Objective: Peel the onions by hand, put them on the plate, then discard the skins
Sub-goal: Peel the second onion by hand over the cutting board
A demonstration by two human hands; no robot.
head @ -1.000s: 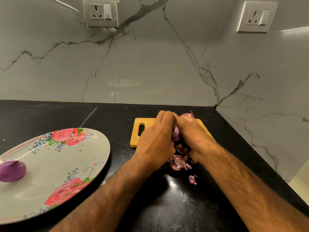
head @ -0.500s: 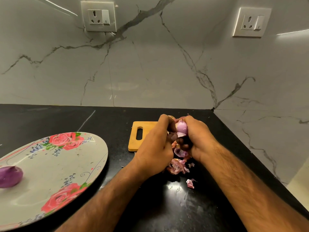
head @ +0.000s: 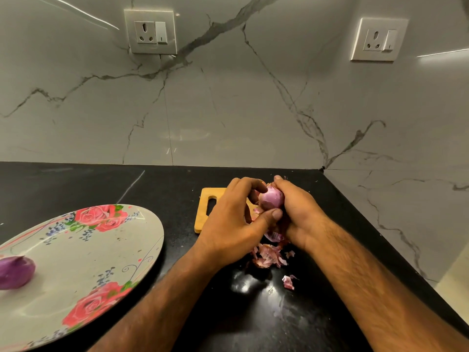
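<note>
- A partly peeled pink onion [head: 271,200] is held between both hands, at about 4 o'clock from the frame's centre and just above a wooden cutting board [head: 212,194].
- The left hand [head: 232,226] comes in from 7 o'clock with its grip closed around the onion. Its thumb [head: 273,215] presses up against the bulb's underside, and the curled fingers wrap the left side.
- The right hand [head: 299,212] reaches in from 5 o'clock, its grip likewise closed on the onion. The palm cups the bulb's right side and the fingers hook over the top.
- Both forearms are bare and converge from the lower corners of the frame, wrists bent slightly inward.
- Torn skins [head: 268,257] lie in a loose pile on the black surface [head: 253,323], at 6 o'clock from the onion and under the wrists.
- One small scrap [head: 288,282] lies apart from the pile, farther toward 6 o'clock.
- The cutting board lies flat on the surface, its handle slot showing at 9 o'clock from the onion. The hands hide most of the board.
- A rose-patterned plate [head: 101,252] occupies 8 o'clock of the frame, well apart from the hands and cut off by the left edge.
- A peeled onion [head: 14,271], deep purple, lies on the plate at its 9 o'clock side.
- A grey-veined marble wall [head: 228,110] rises behind the surface, with two sockets at 11 o'clock [head: 150,31] and 1 o'clock [head: 379,39].
</note>
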